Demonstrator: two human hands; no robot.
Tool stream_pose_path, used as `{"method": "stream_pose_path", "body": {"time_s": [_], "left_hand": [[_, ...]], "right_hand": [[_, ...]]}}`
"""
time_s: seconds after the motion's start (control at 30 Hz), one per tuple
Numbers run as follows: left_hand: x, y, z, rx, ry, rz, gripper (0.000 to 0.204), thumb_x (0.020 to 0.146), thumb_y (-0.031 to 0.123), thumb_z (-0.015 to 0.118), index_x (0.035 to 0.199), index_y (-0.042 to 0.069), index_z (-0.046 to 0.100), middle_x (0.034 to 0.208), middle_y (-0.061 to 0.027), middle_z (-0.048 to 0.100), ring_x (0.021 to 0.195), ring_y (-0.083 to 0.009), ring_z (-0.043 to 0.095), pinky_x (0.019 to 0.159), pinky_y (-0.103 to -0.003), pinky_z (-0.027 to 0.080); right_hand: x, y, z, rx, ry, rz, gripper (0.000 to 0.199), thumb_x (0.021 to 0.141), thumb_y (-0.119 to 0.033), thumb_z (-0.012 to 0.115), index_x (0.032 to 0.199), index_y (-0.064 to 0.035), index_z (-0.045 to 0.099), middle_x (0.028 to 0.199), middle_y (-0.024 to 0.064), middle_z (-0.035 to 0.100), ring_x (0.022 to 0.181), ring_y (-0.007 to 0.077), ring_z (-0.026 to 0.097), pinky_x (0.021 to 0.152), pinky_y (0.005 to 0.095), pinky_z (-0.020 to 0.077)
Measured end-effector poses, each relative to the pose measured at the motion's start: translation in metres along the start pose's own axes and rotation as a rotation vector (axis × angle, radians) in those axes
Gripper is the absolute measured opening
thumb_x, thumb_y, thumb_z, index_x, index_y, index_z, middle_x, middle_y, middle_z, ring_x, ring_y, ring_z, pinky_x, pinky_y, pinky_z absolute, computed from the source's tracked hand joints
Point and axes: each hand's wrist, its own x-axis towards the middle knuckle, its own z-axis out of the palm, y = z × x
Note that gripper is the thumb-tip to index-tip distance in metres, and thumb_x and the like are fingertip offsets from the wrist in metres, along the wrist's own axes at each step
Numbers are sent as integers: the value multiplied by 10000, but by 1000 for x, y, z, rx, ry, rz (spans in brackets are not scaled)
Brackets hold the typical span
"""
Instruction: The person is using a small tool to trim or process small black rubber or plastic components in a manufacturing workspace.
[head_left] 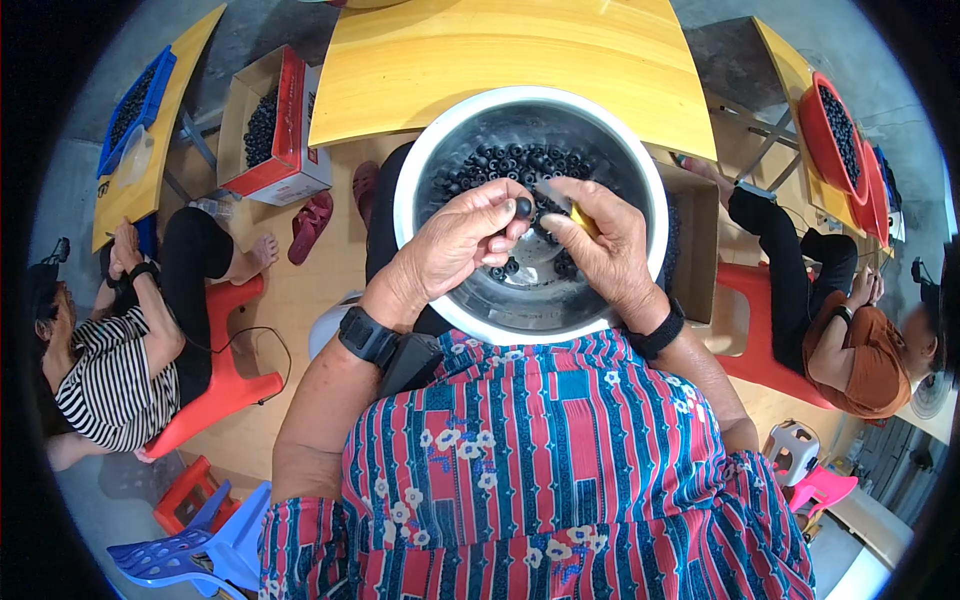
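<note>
Over the round steel bowl [415, 190], left hand [455, 245] pinches one small black round fruit [523, 208]; right hand [605, 250] grips a yellow-handled blade [580, 218]. Judged: many fruits remain heaped at the bowl's far side.

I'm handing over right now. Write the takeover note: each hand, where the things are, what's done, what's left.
Left hand: pinches one small black round piece at its fingertips, over the bowl.
Right hand: grips a yellow-handled tool, its tip pointing at that piece.
Metal bowl: sits in the lap, with a heap of black pieces at its far side and a few loose on the bare bottom.
Done: cannot tell how many are worked.
Left: the held piece, and seemingly the heap.
</note>
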Motion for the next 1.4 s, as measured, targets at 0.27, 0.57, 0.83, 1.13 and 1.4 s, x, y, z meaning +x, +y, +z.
{"method": "stream_pose_path", "body": {"time_s": [0.27, 0.57, 0.83, 1.13, 1.4], "left_hand": [[0, -3, -9, -72, 38, -18, 217, 1030, 227, 519, 1192, 84, 537, 850, 11, 497, 677, -39, 399, 584, -173, 344], [0, -1, -8, -118, 81, 2, 176, 1033, 188, 498, 1149, 68, 552, 873, 22, 545, 657, -30, 411, 583, -179, 358], [2, 1, -4, -43, 0, -18, 173, 1036, 218, 491, 1123, 76, 540, 858, 6, 540, 666, -55, 415, 593, -192, 357], [5, 5, -3, 156, 74, -25, 143, 1015, 195, 520, 1064, 66, 559, 895, -9, 554, 681, -65, 454, 585, -196, 382], [7, -13, 21, 1534, 146, -45, 211, 789, 80, 627, 972, 41, 723, 927, -193, 664, 927, -363, 652, 835, -422, 508]], "right_hand": [[-4, -10, -3, -211, -117, -135, 510, 811, -186, 738, 1308, -225, 634, 716, 80, 534, 617, 247, 577, 565, 346, 483], [-6, -10, -3, -320, -133, -185, 514, 814, -201, 728, 1316, -228, 621, 715, 70, 534, 609, 245, 589, 559, 353, 500], [1, -5, -1, -221, -54, -78, 390, 829, -234, 740, 1193, -125, 651, 919, 132, 664, 818, 327, 667, 697, 380, 531], [3, -5, 0, -136, 64, 89, 349, 818, -130, 739, 1150, -59, 660, 1076, 161, 690, 998, 340, 669, 853, 364, 529], [2, 1, 0, -124, 98, 59, 325, 820, -113, 733, 1135, -69, 667, 1058, 156, 694, 980, 336, 673, 836, 360, 531]]}}
